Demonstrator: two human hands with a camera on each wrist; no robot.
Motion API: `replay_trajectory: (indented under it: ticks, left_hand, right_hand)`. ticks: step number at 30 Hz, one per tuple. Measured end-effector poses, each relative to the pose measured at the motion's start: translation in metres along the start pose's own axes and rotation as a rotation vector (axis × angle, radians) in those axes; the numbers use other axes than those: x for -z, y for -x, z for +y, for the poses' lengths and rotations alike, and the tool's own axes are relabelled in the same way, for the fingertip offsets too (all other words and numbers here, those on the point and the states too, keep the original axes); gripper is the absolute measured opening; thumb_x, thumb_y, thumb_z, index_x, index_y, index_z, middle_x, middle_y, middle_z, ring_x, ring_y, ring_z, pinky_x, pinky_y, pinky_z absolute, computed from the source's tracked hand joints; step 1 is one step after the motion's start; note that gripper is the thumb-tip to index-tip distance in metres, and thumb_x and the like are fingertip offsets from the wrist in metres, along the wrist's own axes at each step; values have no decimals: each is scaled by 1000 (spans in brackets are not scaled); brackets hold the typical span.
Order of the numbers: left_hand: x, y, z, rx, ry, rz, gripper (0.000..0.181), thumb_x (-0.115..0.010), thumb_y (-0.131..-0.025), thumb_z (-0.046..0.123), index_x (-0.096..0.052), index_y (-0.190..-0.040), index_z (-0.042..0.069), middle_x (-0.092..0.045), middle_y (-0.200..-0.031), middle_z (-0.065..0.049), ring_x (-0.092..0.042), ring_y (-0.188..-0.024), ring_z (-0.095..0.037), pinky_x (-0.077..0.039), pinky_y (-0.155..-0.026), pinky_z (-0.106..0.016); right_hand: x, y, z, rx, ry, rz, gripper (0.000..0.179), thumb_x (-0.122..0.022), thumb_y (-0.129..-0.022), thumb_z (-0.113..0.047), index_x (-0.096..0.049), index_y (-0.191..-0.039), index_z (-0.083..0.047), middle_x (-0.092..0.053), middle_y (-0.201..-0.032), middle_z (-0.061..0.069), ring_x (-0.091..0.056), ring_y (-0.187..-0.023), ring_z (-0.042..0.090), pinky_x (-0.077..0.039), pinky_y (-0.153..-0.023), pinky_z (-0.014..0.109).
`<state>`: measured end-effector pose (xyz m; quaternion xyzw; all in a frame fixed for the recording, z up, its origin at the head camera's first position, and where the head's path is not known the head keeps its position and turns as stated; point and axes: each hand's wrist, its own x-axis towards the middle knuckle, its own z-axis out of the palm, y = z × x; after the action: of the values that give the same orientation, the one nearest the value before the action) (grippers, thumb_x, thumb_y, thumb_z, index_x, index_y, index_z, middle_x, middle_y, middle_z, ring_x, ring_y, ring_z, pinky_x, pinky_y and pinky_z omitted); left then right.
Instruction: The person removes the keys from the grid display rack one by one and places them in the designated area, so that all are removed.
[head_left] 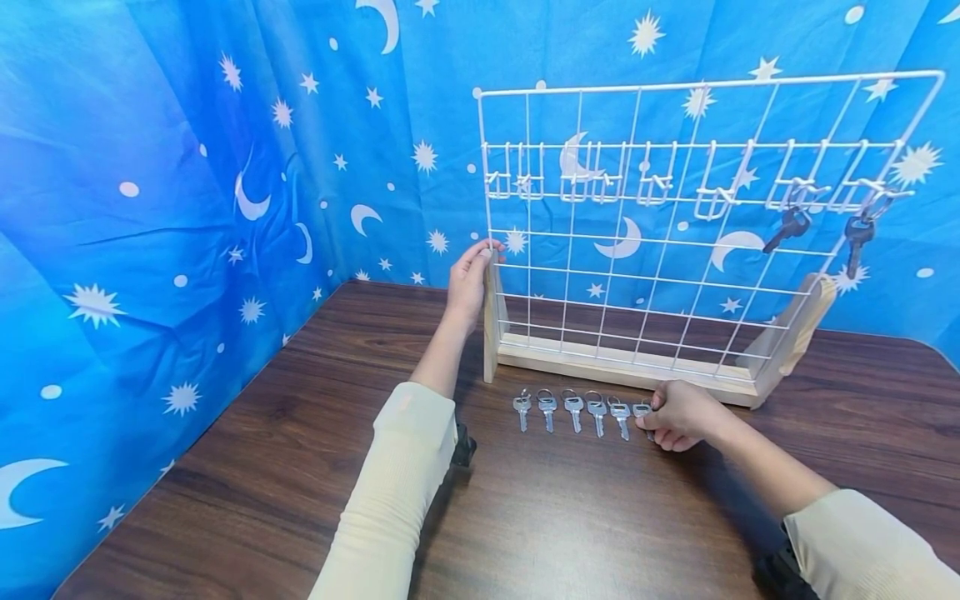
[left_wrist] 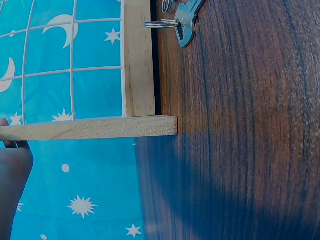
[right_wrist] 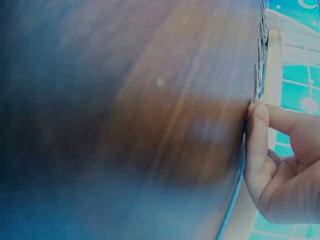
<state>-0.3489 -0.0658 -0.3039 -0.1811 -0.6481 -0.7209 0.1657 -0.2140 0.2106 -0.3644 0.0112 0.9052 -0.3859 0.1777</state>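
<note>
My left hand grips the left wooden upright of a white wire grid rack, fingers behind it and thumb in front. In the left wrist view only part of that hand shows, at the left edge below the upright. Silver keys with rings lie in a row on the table before the rack's wooden base. At the right end of the row, my right hand pinches a key between thumb and fingers, low at the tabletop; the fingers partly hide it.
White wire hooks line the upper grid. Two dark keys hang from the rightmost hooks, one key left of the other key. The dark wood table meets a blue star-and-moon cloth behind and at left.
</note>
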Motion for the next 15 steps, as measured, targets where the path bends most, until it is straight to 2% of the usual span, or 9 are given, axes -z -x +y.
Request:
replay_trajectory:
  ticks: [9, 15]
  left_hand:
    - [0, -1, 2, 1, -17, 4, 30, -39, -98, 11, -59, -115, -4, -60, -114, -19, -59, -101, -24, -43, -90, -27]
    - [4, 0, 6, 26, 2, -23, 31, -39, -99, 10, -57, -117, -6, -58, -117, -21, -57, -105, -28, -42, -92, -27]
  right_hand:
    - [18, 16, -2, 85, 29, 96, 37, -67, -80, -10, -38, -95, 6, -58, -52, 5, -58, -45, 16, -51, -43, 32]
    - [40, 32, -12, 162, 17, 194, 38, -65, -85, -15, -45, -104, 11, -62, -60, 9, -62, -52, 20, -53, -49, 35]
